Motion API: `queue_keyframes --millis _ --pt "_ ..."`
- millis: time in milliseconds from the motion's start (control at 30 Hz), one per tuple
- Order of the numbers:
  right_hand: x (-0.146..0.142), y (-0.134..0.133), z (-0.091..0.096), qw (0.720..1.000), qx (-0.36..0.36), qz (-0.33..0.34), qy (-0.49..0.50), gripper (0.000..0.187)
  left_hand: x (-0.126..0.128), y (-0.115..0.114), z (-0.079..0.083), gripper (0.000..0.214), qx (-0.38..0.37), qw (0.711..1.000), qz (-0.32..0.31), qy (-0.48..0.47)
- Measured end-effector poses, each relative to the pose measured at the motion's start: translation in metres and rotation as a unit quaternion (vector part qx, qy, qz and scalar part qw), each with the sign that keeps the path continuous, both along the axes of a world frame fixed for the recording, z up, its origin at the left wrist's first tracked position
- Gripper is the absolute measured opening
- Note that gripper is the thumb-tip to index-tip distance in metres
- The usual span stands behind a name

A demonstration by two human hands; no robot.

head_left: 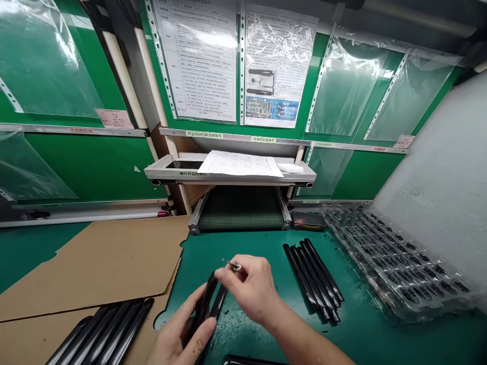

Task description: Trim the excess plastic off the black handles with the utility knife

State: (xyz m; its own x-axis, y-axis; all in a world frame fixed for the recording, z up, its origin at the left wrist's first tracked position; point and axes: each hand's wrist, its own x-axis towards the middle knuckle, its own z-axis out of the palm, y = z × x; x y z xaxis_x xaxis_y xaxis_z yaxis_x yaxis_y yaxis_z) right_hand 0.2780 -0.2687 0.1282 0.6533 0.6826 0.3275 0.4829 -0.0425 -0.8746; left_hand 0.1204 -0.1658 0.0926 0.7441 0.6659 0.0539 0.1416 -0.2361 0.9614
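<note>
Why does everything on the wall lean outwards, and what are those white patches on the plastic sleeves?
In the head view, the wide lens splays the white pipes outward; light glares white off the plastic sleeves and posted sheets; the small metal piece in the right hand looks slightly blurred; the left hand, around a black part, is cropped by the bottom edge.

The left hand (pixel 182 337) is cut off by the bottom edge and covers the lower part of the slim black plastic bar (pixel 213 299) it grips. The small silvery metal piece (pixel 231 264) pinched by the right hand (pixel 253 291) is too small to identify.
</note>
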Motion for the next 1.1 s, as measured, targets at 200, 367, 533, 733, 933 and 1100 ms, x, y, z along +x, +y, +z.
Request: queue_keyframes --millis 200,367,533,733,933,1100 --pt "0.001 -0.017 0.006 0.930 0.029 0.258 0.259 0.046 0.009 0.048 0.012 0.040 0.293 0.942 -0.161 -0.015" --pt "-0.050 -0.011 -0.033 0.986 0.098 0.055 0.123 0.017 0.026 0.049 0.015 0.042 0.138 0.963 0.173 -0.152" --pt "-0.079 -0.004 -0.067 0.990 0.096 0.063 -0.086 0.034 0.036 0.016 0.008 0.025 -0.352 0.895 0.168 -0.219" --pt "-0.056 0.002 -0.055 0.944 -0.030 0.065 -0.323 0.076 0.033 0.013 0.024 0.027 -0.318 0.907 0.134 -0.240" --pt "-0.052 0.009 -0.049 0.914 -0.013 0.065 -0.400 0.080 0.033 0.019 0.021 0.023 -0.362 0.889 0.168 -0.223" --pt "-0.055 0.011 -0.057 0.913 0.020 0.031 -0.406 0.079 0.036 0.023 0.021 0.019 -0.424 0.862 0.192 -0.200"
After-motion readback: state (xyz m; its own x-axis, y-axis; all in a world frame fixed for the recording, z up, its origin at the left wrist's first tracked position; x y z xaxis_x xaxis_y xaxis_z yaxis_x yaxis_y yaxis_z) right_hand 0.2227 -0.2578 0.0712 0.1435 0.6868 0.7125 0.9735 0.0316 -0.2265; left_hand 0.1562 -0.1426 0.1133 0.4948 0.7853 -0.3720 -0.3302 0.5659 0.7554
